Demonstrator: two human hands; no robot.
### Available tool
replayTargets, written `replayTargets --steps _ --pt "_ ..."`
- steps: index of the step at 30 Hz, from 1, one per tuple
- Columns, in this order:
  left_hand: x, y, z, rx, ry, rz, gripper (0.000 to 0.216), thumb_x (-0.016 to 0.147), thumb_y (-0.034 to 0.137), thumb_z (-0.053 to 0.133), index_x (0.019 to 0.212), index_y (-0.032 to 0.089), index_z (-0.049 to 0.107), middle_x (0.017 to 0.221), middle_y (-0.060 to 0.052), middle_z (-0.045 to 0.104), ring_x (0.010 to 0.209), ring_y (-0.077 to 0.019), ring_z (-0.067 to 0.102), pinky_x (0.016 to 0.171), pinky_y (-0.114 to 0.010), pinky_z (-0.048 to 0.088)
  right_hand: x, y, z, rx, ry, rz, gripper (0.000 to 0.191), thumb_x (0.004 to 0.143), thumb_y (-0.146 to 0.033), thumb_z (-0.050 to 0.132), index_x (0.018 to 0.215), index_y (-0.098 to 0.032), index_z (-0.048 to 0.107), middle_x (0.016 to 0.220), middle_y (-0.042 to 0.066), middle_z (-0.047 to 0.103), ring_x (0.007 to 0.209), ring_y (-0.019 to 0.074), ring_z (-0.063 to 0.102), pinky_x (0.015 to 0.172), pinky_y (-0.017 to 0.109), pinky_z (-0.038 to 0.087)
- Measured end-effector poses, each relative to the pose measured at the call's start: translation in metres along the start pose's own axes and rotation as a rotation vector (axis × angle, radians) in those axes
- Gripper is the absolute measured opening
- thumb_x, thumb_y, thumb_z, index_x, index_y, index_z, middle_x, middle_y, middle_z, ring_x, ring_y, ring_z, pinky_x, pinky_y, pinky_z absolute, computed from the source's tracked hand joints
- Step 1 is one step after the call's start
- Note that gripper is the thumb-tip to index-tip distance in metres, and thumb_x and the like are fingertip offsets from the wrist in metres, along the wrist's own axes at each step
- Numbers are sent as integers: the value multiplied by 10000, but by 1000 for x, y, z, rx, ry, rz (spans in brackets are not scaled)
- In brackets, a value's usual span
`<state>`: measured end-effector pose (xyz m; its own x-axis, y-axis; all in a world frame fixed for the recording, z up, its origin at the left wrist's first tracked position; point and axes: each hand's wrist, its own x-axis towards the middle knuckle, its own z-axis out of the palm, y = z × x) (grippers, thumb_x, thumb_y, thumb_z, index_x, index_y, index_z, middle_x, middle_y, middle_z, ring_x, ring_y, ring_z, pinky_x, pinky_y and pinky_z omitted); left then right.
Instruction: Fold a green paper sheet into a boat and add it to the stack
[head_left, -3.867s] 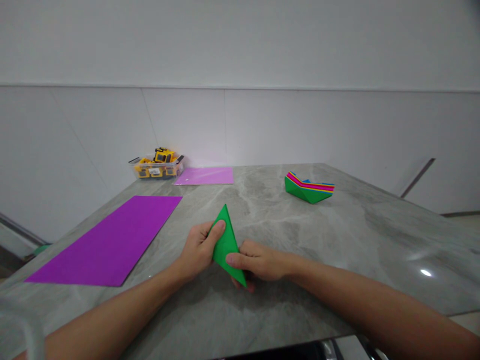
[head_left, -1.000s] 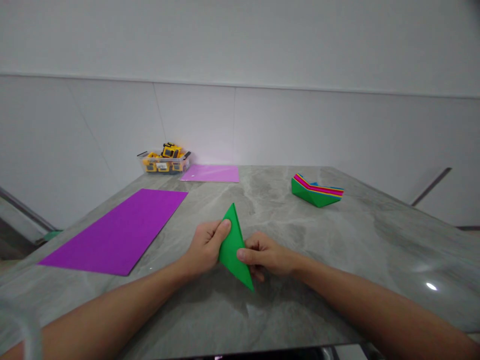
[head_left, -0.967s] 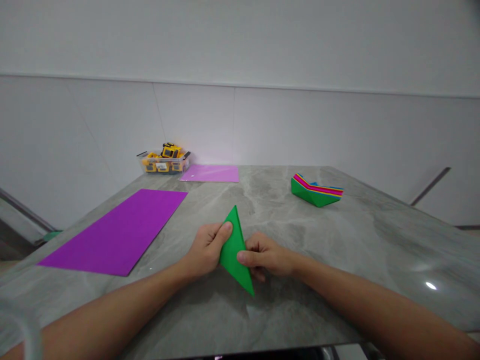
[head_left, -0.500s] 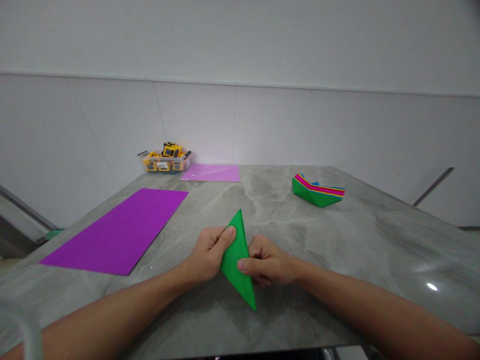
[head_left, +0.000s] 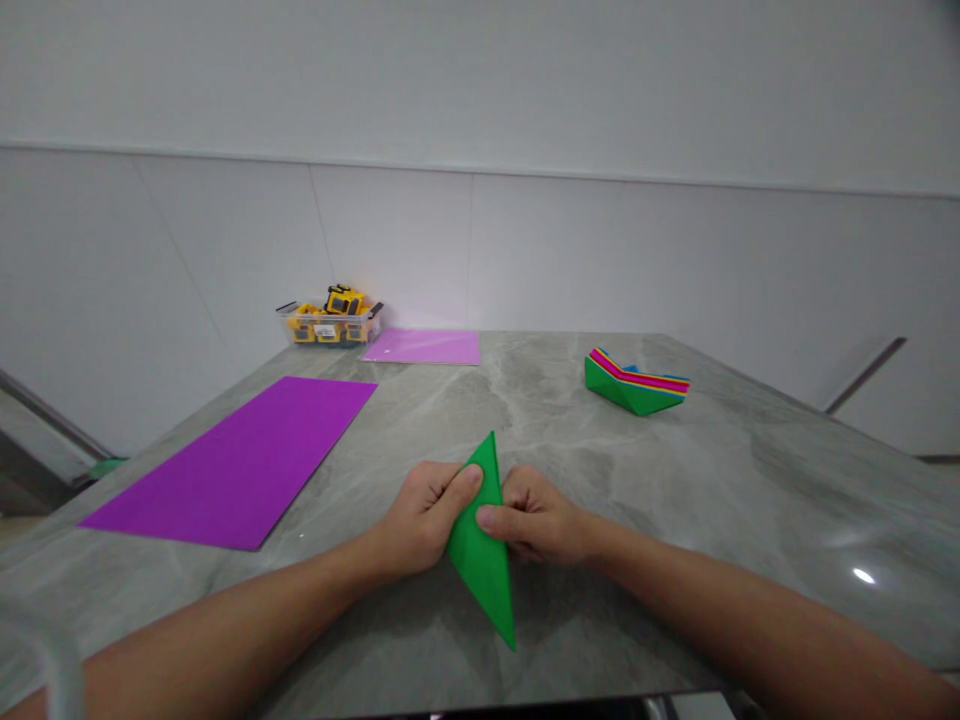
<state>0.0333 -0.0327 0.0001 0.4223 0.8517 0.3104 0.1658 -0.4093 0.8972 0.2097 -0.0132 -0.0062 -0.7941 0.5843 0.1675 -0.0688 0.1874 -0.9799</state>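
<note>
Head view, the only one on record. My left hand (head_left: 424,515) and right hand (head_left: 544,515) met at the middle of the grey marble-patterned table (head_left: 712,480), near its front edge. Between them stood the green folded paper triangle (head_left: 481,560), a long narrow shape with one sharp tip pointing away from me and the other toward me.

Finger state: both hands were closed on the paper. The left thumb lay along its left edge with the other fingers curled under. The right thumb pressed on its face and the right fingers were tucked behind. Whether the near tip touched the table, I could not tell.

Step in hand, by my judgement: pinching a fold in the green piece. A further move would call for an even grip from both sides, so that the layers stay aligned at the tips.

Other items noted:
- a large purple rectangular paper sheet (head_left: 240,460), flat on the left
- a smaller pink-purple sheet (head_left: 424,346), farther back
- a clear plastic box of yellow toy vehicles (head_left: 330,322), against the wall
- a nested stack of multicoloured folded paper shapes (head_left: 636,385), far right, well apart from my hands
</note>
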Motion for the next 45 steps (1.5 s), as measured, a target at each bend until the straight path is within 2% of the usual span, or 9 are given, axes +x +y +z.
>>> replayTargets --steps 4,9,13,18,21,27,33,40,45 --pt "0 1 -1 -18 -51 -12 535 939 532 393 543 177 458 482 40 370 430 -82 305 404 -211 238 0 1 -1 13 34 22 634 846 -654 549 441 -177 447 352 -52 388 320 44 316 321 191 204" --pt "0 4 -1 -18 -57 -24 529 923 534 408 524 187 433 476 40 357 427 -85 302 404 -218 234 0 2 -1 49 9 14 654 867 -647 516 410 -190 419 332 -52 367 300 53 322 316 198 219" --pt "-2 7 0 13 -121 -28 531 921 533 394 525 187 463 471 36 361 426 -92 305 412 -225 243 0 1 -4 -28 11 -22 627 820 -636 591 423 -177 432 353 -57 374 326 43 305 334 201 192" --pt "-4 11 0 69 -174 6 568 959 500 329 598 167 615 522 -16 532 457 -119 408 463 -237 320 -2 1 -6 36 -31 12 614 861 -575 552 407 -175 450 339 -40 399 316 53 336 331 195 223" --pt "-3 9 1 111 -119 -14 581 951 513 336 557 167 588 514 -24 531 460 -125 413 468 -246 315 -1 5 -5 78 5 19 579 838 -561 571 417 -179 461 335 -42 405 305 62 344 323 198 231" --pt "1 2 4 180 111 -34 573 914 524 411 450 191 361 456 37 281 417 -86 268 420 -238 184 3 5 -5 -24 67 -31 616 865 -609 520 425 -188 427 355 -45 390 331 62 335 352 202 252" --pt "1 -3 4 168 3 7 567 955 494 347 474 198 299 462 48 241 407 -76 231 404 -233 171 4 4 -11 -142 184 -108 623 884 -676 465 492 -196 396 394 -58 355 373 59 305 374 203 227" --pt "3 -5 2 186 -4 -72 503 950 488 347 543 196 402 507 48 319 450 -93 296 427 -231 218 2 5 -14 -162 61 -63 596 856 -660 526 523 -171 457 431 -57 383 396 54 315 379 198 222" --pt "4 -9 2 226 90 -5 424 942 464 418 610 201 397 555 58 344 507 -103 363 481 -219 282 1 6 -11 -82 114 -40 592 856 -651 526 511 -179 434 416 -67 354 369 48 284 364 199 201"
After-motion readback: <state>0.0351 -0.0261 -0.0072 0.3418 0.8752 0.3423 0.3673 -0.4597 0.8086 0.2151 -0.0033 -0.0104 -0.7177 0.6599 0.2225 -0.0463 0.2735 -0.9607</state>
